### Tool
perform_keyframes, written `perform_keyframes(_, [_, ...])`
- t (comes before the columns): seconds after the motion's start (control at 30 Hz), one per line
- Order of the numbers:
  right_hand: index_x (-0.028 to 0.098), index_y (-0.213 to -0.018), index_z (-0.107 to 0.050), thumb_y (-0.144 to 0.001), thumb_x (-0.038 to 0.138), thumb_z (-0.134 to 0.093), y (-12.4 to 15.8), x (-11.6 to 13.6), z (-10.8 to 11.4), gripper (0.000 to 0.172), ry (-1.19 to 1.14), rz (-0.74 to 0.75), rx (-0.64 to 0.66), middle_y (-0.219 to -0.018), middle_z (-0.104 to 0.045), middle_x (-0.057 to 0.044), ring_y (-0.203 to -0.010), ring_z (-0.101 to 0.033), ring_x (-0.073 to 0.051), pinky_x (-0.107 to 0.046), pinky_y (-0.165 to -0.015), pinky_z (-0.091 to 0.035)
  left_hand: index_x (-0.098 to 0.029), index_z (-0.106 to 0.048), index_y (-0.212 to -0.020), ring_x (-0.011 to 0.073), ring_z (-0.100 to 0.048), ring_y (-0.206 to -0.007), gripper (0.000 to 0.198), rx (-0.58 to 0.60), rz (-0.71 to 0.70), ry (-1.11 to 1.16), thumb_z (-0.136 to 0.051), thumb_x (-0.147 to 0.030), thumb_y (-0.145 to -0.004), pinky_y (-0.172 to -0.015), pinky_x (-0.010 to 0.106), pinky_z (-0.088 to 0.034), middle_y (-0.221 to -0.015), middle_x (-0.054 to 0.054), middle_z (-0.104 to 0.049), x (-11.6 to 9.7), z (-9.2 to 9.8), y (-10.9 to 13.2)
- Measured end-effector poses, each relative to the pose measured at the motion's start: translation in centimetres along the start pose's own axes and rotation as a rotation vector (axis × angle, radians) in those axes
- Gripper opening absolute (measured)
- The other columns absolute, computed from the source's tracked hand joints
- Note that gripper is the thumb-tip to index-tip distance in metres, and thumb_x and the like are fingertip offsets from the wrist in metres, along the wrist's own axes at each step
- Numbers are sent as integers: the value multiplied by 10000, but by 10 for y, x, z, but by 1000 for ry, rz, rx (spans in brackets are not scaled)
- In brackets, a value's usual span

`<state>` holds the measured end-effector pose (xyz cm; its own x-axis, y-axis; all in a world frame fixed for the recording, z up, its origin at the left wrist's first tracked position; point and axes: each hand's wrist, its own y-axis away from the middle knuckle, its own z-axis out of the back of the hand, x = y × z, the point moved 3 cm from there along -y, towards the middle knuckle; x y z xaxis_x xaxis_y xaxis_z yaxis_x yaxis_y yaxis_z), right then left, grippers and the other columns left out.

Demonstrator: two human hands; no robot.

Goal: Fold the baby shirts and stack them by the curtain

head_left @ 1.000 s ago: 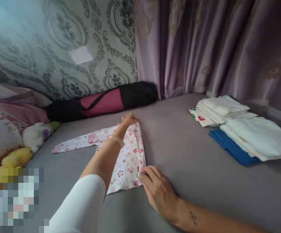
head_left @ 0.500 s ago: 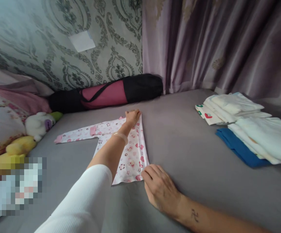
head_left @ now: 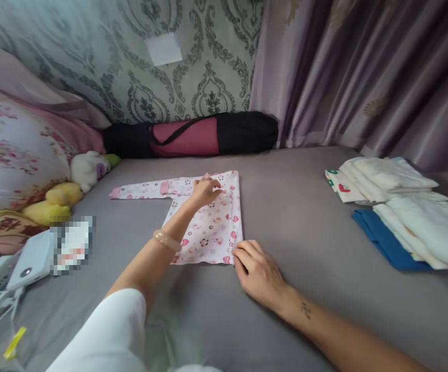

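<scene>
A white child's long-sleeved shirt (head_left: 216, 227) with pink hearts, flowers and pink cuffs lies flat on the grey sheet, one side folded inward. Both its sleeves point left, one over the other. My left hand (head_left: 207, 191) is over the upper part of the shirt with its fingers apart, holding nothing. At the bottom right corner of the shirt, my right hand (head_left: 258, 274) has its fingers curled and pinched on the hem. Part of the shirt's left side is hidden under my left forearm.
Folded white clothes (head_left: 394, 175) and a blue folded garment (head_left: 388, 243) lie on the right. Along the wall rests a long black and maroon bag (head_left: 188, 137). Plush toys (head_left: 63, 199), a white device with cables (head_left: 33, 258) and a floral pillow (head_left: 10, 150) occupy the left.
My left hand has let go of the shirt's top right corner and moved left and back, its fingers spreading. My right hand stays at the bottom corner. The view has shifted left.
</scene>
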<state>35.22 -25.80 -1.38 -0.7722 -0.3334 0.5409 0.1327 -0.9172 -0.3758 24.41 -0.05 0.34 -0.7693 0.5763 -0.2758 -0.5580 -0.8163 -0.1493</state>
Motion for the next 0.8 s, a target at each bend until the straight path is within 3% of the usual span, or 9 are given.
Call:
perform_keyframes(0.13, [210, -868, -647, -962, 193, -448, -19, -13, 12, 221, -60, -35, 21, -900, -660, -32, -871, -575, -169, -297, -828, -463, -222, -662, -1049, 248, -582, -1039, 266, -101, 287, 3, -508, -343, -870, -913, 380, -413, -1067, 73, -683, 61, 23, 34])
perform_keyframes(0.23, [191, -925, -663, -967, 195, -433, -55, -32, 24, 234, 12, -71, -52, -958, -676, -45, -900, -589, -170, -288, -860, -449, -213, -633, -1124, 305, -544, -1129, 333, -208, 545, -86, -496, -374, -866, -929, 433, -424, -1163, 119, -641, 106, 38, 50])
perform_keyframes(0.3, [172, -964, -677, -961, 173, -426, -86, -46, 24, 251, 113, -95, -28, -990, -683, -60, -926, -594, -176, -280, -883, -434, -192, -615, -1160, 348, -505, -1189, 379, -243, 653, -114, -485, -393, -866, -939, 472, -420, -1226, 162, -602, 125, 41, 57])
perform_keyframes(0.43, [154, -1089, -675, -950, 127, -371, -137, -68, 2, 335, 340, -155, 58, -1144, -658, -89, -1018, -569, -193, -273, -911, -409, -177, -615, -1127, 359, -529, -1176, 400, -176, 755, -54, -461, -436, -866, -936, 470, -425, -1230, 180, -608, 143, 34, 61])
perform_keyframes(0.6, [109, -1197, -627, -931, 116, -370, -153, -80, -27, 370, 501, -156, 127, -1215, -613, -143, -1077, -532, -228, -313, -931, -390, -176, -617, -1050, 342, -581, -1132, 406, -150, 792, 29, -437, -493, -871, -928, 451, -427, -1146, 184, -667, 155, 28, 55])
perform_keyframes(0.7, [138, -1158, -650, -941, 165, -381, -157, -85, -26, 346, 516, -138, 160, -1215, -610, -133, -1073, -535, -236, -324, -918, -387, -185, -617, -981, 350, -585, -1130, 380, -168, 825, 80, -475, -512, -851, -932, 469, -415, -1130, 184, -675, 164, 29, 49])
perform_keyframes(0.8, [159, -1070, -692, -941, 184, -378, -173, -90, -19, 340, 503, -187, 216, -1140, -645, -122, -1026, -568, -235, -316, -881, -400, -178, -612, -851, 331, -638, -997, 284, -168, 803, 188, -581, -452, -783, -823, 408, -466, -950, 151, -707, 169, 28, 41])
